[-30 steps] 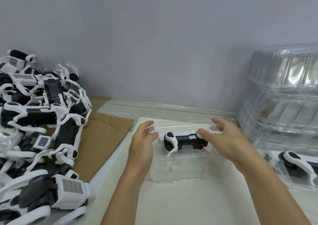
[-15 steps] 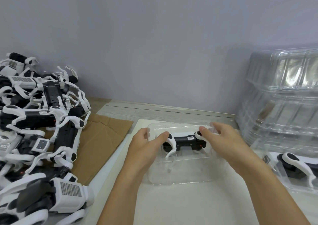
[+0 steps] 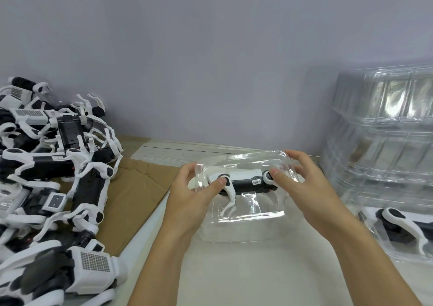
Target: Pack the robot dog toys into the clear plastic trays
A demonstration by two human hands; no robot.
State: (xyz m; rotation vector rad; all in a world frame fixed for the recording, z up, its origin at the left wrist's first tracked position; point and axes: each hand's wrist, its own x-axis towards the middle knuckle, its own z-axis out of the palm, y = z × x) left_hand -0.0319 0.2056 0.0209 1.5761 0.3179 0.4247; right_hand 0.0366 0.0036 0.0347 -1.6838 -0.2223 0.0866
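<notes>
Left hand [image 3: 187, 195] gripping the left end of a clear plastic tray [image 3: 243, 212], fingers curled round the rim, thumb pressing on the white hip of the robot dog toy [image 3: 243, 180] inside. Right hand [image 3: 304, 186] gripping the right end likewise, fingers wrapped behind the far rim, thumb on the round joint at the toy's other end. Tray tipped up toward the camera, far edge raised, near edge low over the pale table [image 3: 246, 277]. Black-and-white toy lying lengthwise across the upper part of the tray, one white leg pointing down into a moulded recess. Seemingly being pressed home; fully seated or not, hard to tell through the glare.

Progress, as a judgement: early. Far right, one more packed tray [image 3: 398, 233] with a toy inside, partly cut off by the frame edge. Behind it, a tall stack of empty clear trays [image 3: 384, 137] against the wall. Far left, a large heap of unpacked robot dogs [image 3: 51, 165], tangled legs and bodies, partly on brown cardboard [image 3: 138, 188]. Many toys left to pack, plenty of trays waiting.
</notes>
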